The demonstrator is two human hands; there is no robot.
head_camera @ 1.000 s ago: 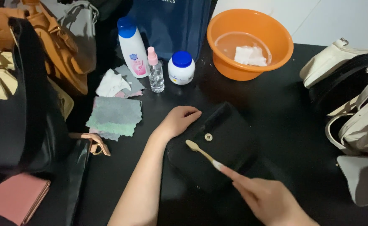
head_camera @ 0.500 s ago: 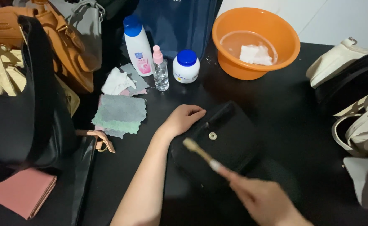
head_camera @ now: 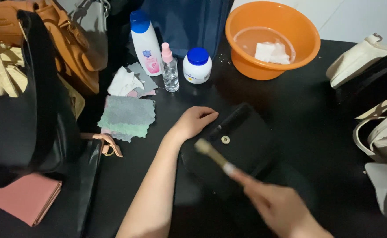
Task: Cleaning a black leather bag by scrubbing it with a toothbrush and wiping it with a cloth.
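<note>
hands apart: left hand (head_camera: 194, 122) rests flat on the black purse's (head_camera: 242, 141) left edge, mid tabletop (head_camera: 316, 110); right hand (head_camera: 281, 207), blurred, grips a toothbrush (head_camera: 213, 155) over the purse's near side.

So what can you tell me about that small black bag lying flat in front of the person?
The black bag is a small, flat pouch of what looks like matte leather, lying tilted on the dark table. A round metal snap stud shows on its face. The left hand rests on its upper left corner, pinning it. The right hand, blurred, holds a small light-handled brush with its head over the bag's left part.
</note>
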